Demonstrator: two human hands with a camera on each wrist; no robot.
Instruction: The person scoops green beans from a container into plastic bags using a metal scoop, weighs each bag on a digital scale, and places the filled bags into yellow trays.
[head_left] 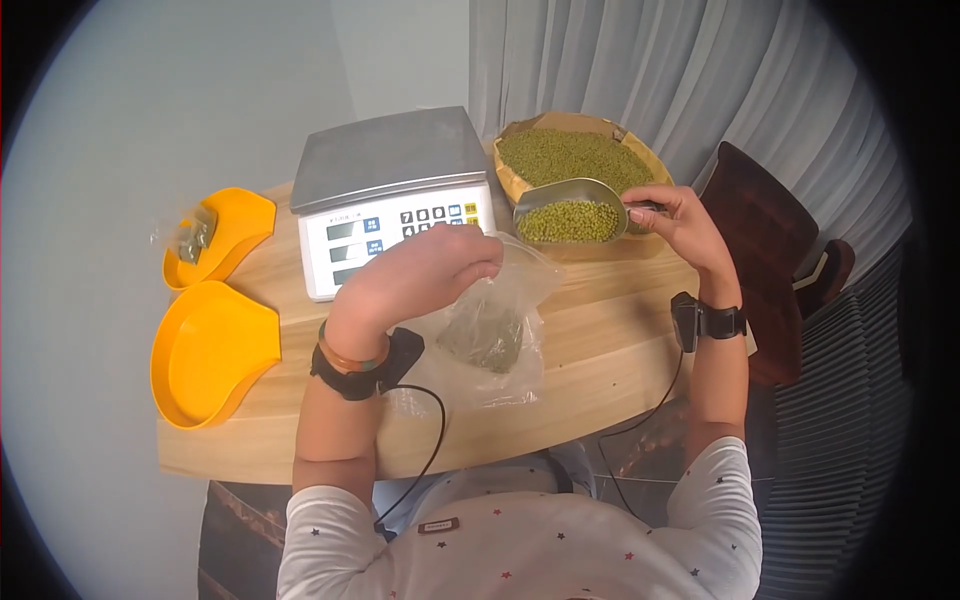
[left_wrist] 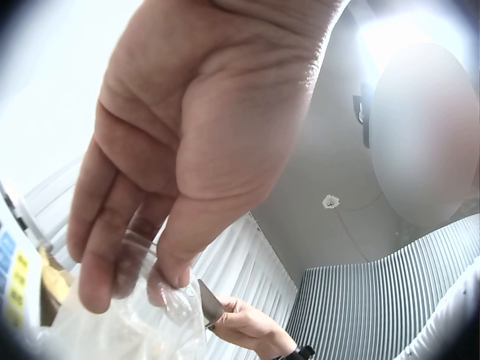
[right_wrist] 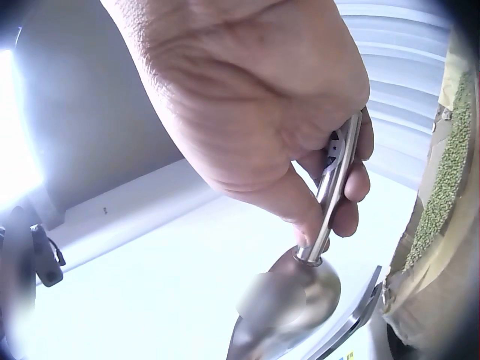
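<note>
In the head view my right hand (head_left: 672,222) grips the handle of a metal scoop (head_left: 545,192) heaped with green beans (head_left: 568,223). The scoop is held level at the front of a sack (head_left: 655,165) of the same beans. My left hand (head_left: 425,270) pinches the top of a clear plastic bag (head_left: 520,350), with some green contents low inside. The left wrist view has thumb and fingers of my left hand (left_wrist: 187,142) on the bag's edge (left_wrist: 157,322). In the right wrist view my right hand (right_wrist: 262,105) is curled round the handle above the scoop (right_wrist: 292,300).
A white scale (head_left: 390,165) with a grey platform stands behind my left hand. Two yellow trays (head_left: 200,380) lie at the table's left; the farther one holds a small clear packet (head_left: 195,232). A dark red chair (head_left: 750,250) stands on the right.
</note>
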